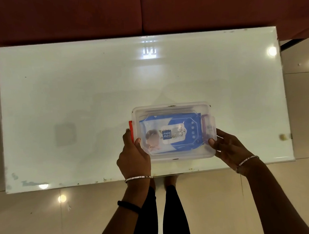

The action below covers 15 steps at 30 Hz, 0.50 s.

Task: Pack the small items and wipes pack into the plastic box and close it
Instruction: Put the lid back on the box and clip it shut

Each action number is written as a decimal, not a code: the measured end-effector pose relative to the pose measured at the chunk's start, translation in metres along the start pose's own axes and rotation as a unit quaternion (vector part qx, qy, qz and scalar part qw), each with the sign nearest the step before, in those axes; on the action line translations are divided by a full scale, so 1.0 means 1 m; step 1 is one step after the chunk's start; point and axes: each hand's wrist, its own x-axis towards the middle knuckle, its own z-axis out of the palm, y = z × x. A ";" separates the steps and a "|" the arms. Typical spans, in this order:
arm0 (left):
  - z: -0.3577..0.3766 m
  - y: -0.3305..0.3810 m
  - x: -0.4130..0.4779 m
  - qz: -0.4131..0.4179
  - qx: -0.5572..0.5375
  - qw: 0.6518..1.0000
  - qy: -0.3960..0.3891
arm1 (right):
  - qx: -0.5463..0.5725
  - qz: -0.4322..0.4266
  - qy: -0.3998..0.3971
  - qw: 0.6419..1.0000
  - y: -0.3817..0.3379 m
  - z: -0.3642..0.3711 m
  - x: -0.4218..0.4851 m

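Observation:
A clear plastic box (171, 107) with its clear lid on sits near the front edge of the white table (75, 85). Through the lid shows a blue wipes pack (179, 122) lying flat inside. An orange latch (131, 131) sticks out on the box's left end; a purple item or latch (205, 124) shows at the right end. My left hand (134, 154) grips the box's front left corner, thumb on the lid. My right hand (228, 146) holds the front right corner, thumb on the lid. Small items inside are hard to make out.
A dark red sofa (143, 12) runs behind the table's far edge. A small pale object (282, 137) lies at the table's right edge. Glossy floor tiles surround the table, and my legs stand just under its front edge.

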 end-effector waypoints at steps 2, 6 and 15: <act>0.002 -0.001 -0.001 0.005 0.010 1.000 0.005 | -0.009 -0.007 -0.005 1.000 -0.002 0.001 -0.001; 0.003 -0.001 -0.003 0.021 0.013 1.000 0.011 | -0.056 -0.021 0.015 0.998 -0.006 0.004 -0.003; 0.003 -0.008 0.001 0.012 -0.070 0.997 0.021 | -0.205 -0.019 0.163 0.965 -0.021 0.022 -0.005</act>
